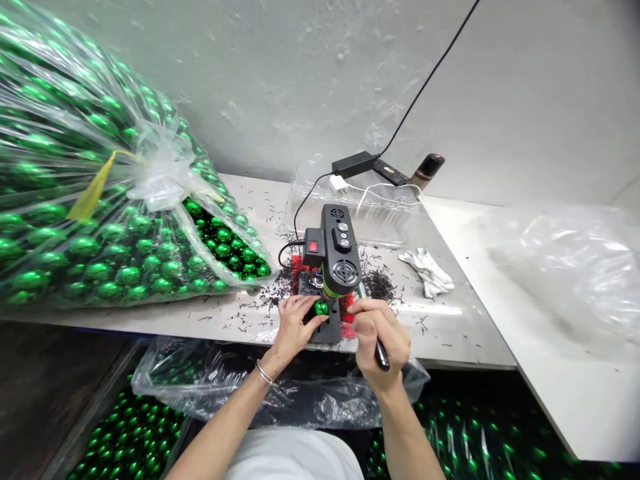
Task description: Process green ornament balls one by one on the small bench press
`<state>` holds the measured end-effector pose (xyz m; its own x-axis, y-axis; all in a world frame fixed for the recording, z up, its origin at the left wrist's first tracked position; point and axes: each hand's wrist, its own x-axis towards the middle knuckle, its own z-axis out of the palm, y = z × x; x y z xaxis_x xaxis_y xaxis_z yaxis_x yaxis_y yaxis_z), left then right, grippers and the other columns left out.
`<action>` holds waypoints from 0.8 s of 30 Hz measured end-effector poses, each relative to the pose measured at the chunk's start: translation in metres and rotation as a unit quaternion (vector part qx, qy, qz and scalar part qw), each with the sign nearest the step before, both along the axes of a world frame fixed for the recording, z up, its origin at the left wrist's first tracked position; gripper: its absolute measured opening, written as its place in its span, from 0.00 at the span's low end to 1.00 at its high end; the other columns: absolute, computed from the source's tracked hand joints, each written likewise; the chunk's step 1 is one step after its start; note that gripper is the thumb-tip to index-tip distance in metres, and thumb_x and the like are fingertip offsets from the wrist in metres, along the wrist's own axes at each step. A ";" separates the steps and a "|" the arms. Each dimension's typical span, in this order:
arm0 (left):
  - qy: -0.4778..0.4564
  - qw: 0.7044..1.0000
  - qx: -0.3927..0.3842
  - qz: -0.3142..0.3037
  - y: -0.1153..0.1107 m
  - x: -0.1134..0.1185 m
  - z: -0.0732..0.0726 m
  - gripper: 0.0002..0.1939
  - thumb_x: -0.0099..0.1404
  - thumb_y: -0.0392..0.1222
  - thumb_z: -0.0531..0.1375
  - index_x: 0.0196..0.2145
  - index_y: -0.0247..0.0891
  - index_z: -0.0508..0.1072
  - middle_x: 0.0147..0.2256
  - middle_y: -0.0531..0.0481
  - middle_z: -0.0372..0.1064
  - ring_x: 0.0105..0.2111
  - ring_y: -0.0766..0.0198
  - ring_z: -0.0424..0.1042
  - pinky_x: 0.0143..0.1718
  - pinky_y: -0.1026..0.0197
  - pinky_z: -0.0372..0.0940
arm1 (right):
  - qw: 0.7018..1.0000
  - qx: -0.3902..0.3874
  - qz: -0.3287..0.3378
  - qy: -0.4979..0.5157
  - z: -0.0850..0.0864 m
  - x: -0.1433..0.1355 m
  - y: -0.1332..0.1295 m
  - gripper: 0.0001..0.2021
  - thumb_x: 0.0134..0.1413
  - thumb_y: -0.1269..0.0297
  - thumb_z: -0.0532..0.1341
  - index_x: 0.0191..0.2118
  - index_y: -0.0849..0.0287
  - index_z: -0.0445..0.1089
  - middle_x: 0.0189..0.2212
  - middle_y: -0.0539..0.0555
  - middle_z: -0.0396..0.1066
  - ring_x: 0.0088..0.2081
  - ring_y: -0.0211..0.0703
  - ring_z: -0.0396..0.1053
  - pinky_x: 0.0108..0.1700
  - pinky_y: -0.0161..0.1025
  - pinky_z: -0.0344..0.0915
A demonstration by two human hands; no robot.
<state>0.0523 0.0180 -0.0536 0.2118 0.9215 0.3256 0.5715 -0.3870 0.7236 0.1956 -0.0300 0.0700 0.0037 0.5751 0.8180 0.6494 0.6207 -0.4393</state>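
Under the head of a black device (pixel 341 247) with a red switch, a shiny green ball (pixel 321 307) rests on a black plate (pixel 325 332). My left hand (pixel 296 325) holds that ball between thumb and fingers. My right hand (pixel 383 339) is closed around a black-handled tool (pixel 382 357) to the right of the plate; the tool's far end is hard to make out. Red material (pixel 347 313) shows beside the plate.
A big clear bag (pixel 115 247) of green balls fills the left. Small black scraps (pixel 379 285) litter the table. White gloves (pixel 427 272), a clear plastic tray (pixel 383 223), a power adapter (pixel 354 164) and a dark-capped bottle (pixel 427 170) lie behind or right.
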 end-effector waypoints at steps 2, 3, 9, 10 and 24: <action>0.003 1.000 0.012 -0.001 0.000 0.000 -0.002 0.16 0.65 0.46 0.65 0.49 0.41 0.77 0.48 0.43 0.77 0.51 0.50 0.70 0.56 0.44 0.59 | 1.000 0.009 -0.005 0.014 -0.015 -0.003 0.003 0.12 0.64 0.73 0.52 0.28 0.57 0.62 0.27 0.51 0.67 0.29 0.37 0.67 0.31 0.36 0.64; 0.004 1.000 0.016 -0.002 0.000 0.000 -0.004 0.16 0.65 0.46 0.65 0.49 0.41 0.77 0.48 0.43 0.77 0.51 0.50 0.70 0.56 0.44 0.59 | 1.000 0.024 -0.005 0.018 -0.025 -0.003 0.005 0.13 0.65 0.72 0.51 0.28 0.57 0.62 0.27 0.52 0.67 0.29 0.37 0.66 0.30 0.36 0.63; -0.001 1.000 0.029 -0.007 0.000 0.000 -0.007 0.17 0.65 0.47 0.65 0.50 0.41 0.76 0.48 0.43 0.77 0.50 0.50 0.70 0.55 0.44 0.59 | 0.993 0.115 0.004 0.020 -0.079 0.000 0.016 0.12 0.65 0.68 0.50 0.29 0.57 0.64 0.28 0.53 0.66 0.28 0.39 0.62 0.30 0.41 0.60; -0.003 0.999 0.030 -0.009 0.000 0.000 -0.007 0.17 0.65 0.47 0.66 0.50 0.40 0.76 0.48 0.42 0.77 0.50 0.50 0.70 0.55 0.44 0.59 | 0.993 0.114 0.002 0.024 -0.083 0.001 0.017 0.12 0.65 0.68 0.50 0.30 0.57 0.64 0.28 0.53 0.66 0.27 0.39 0.61 0.30 0.41 0.60; -0.042 0.999 0.000 -0.018 0.001 0.005 0.001 0.18 0.62 0.44 0.69 0.49 0.39 0.76 0.46 0.42 0.78 0.50 0.49 0.70 0.55 0.41 0.60 | 0.993 0.114 -0.003 0.014 -0.062 -0.002 0.016 0.16 0.67 0.70 0.48 0.26 0.56 0.59 0.27 0.49 0.63 0.26 0.36 0.63 0.33 0.40 0.65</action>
